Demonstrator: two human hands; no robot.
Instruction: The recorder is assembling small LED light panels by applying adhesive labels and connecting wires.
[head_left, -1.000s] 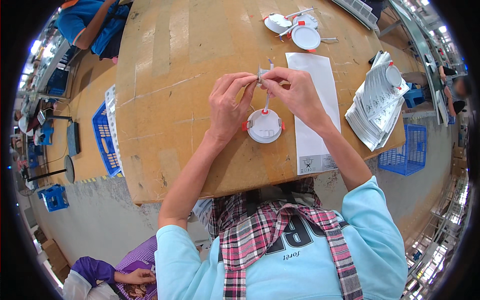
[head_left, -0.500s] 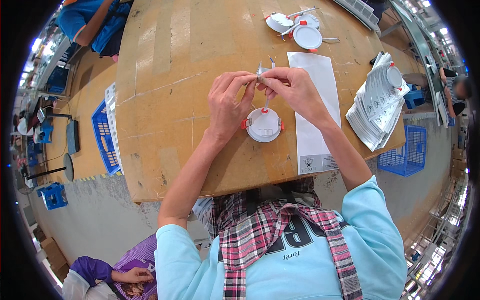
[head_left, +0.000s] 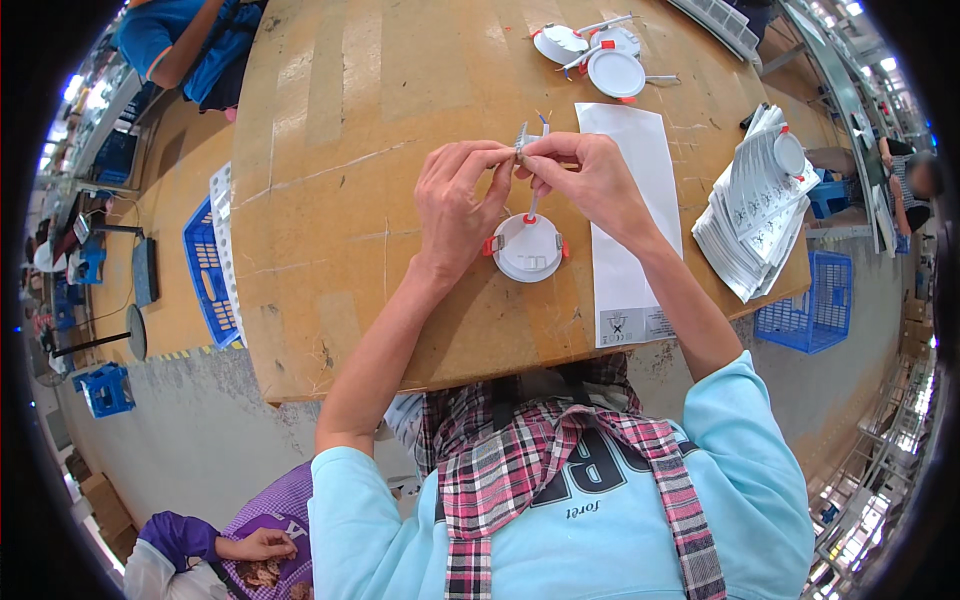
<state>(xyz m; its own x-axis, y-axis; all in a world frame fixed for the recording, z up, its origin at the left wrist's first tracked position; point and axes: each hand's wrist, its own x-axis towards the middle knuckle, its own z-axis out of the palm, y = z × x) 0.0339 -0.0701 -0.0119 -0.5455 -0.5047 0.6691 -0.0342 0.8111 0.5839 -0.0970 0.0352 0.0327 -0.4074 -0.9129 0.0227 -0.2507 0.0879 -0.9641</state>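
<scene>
Both hands meet above a round white downlight (head_left: pixel 527 252) with red clips at its sides, lying on the brown table. My left hand (head_left: pixel 455 205) is closed in a pinch. My right hand (head_left: pixel 592 180) pinches from the other side, fingertips against the left ones. Between them pokes up a small, pale grey, ridged piece (head_left: pixel 521 137), too small to name. From the downlight's red cable grip a white cable (head_left: pixel 534 203) runs up under my right fingers. Its bare wire ends (head_left: pixel 544 120) show beyond them.
A long white paper sheet (head_left: pixel 630 170) lies beside my right hand. Farther right sits a stack of printed sheets (head_left: pixel 745 220) with a downlight on top (head_left: pixel 789 155). More downlights (head_left: pixel 616 75) rest at the far side. Blue crates (head_left: pixel 806 300) stand beyond the table; co-workers are at left.
My hands keep nearly the same pinch, with only slight finger movement. The co-worker's hand at lower left has shifted slightly.
</scene>
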